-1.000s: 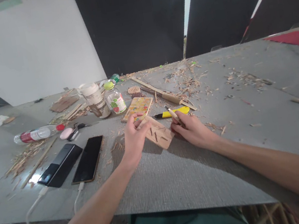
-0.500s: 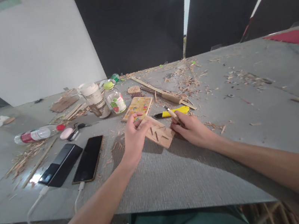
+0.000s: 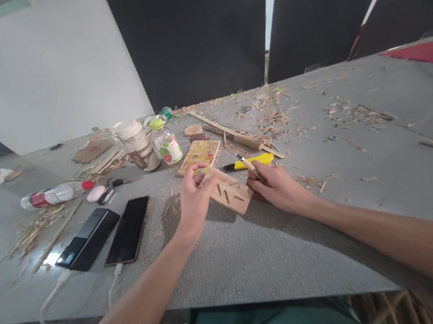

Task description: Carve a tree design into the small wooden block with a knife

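My left hand point(image 3: 195, 198) grips the upper left end of a small wooden board point(image 3: 229, 193), thumb on its face. Several short dark grooves or slivers mark the board; I cannot tell which. In my right hand point(image 3: 275, 183) is a carving knife point(image 3: 247, 163) with a pale handle, its short metal tip pointing up and left. The right fingers are closed round the handle beside the board's right end. Behind the board lie a yellow utility knife point(image 3: 259, 160) and a wooden panel with a coloured pattern point(image 3: 201, 153).
Two phones point(image 3: 127, 231) point(image 3: 88, 240) with white cables lie at left. Beyond them are a plastic bottle point(image 3: 55, 194), a paper cup point(image 3: 138, 147) and a green-capped bottle point(image 3: 166, 142). Wood shavings point(image 3: 275, 114) litter the grey table point(image 3: 233, 269); a wooden-handled tool point(image 3: 248, 141) lies behind.
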The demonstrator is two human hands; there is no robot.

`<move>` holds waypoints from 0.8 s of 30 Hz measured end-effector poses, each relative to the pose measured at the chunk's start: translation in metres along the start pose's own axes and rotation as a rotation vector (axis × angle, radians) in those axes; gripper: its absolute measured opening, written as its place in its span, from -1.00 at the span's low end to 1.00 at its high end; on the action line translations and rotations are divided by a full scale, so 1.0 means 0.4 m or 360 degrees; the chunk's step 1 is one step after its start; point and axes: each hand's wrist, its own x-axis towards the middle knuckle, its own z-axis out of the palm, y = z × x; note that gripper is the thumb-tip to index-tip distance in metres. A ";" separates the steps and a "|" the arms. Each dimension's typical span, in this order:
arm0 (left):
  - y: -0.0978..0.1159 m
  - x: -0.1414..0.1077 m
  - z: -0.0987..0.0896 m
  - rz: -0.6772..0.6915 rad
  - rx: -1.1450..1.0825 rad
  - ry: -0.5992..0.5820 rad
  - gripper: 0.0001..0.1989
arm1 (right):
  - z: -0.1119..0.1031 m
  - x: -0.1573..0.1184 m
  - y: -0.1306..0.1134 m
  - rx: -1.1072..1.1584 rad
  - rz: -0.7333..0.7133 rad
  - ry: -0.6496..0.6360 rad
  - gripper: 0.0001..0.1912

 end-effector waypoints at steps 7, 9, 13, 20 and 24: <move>-0.002 0.001 -0.001 0.0006 0.0006 0.0002 -0.60 | -0.001 0.001 0.002 0.0006 -0.0006 -0.0012 -0.86; -0.004 0.002 -0.002 0.0009 -0.0002 -0.0004 -0.61 | 0.000 0.001 0.002 -0.0005 -0.0005 -0.0011 -0.86; -0.007 0.004 -0.004 0.0016 -0.0013 -0.0013 -0.61 | 0.000 0.002 0.002 -0.0018 -0.0006 -0.0011 -0.87; -0.006 0.004 -0.002 0.0010 -0.0007 -0.0001 -0.61 | 0.001 0.000 0.002 -0.0018 -0.0006 -0.0006 -0.85; -0.003 0.002 -0.001 0.0000 -0.0011 -0.0011 -0.61 | 0.001 -0.001 0.002 -0.0002 0.0011 -0.0022 -0.85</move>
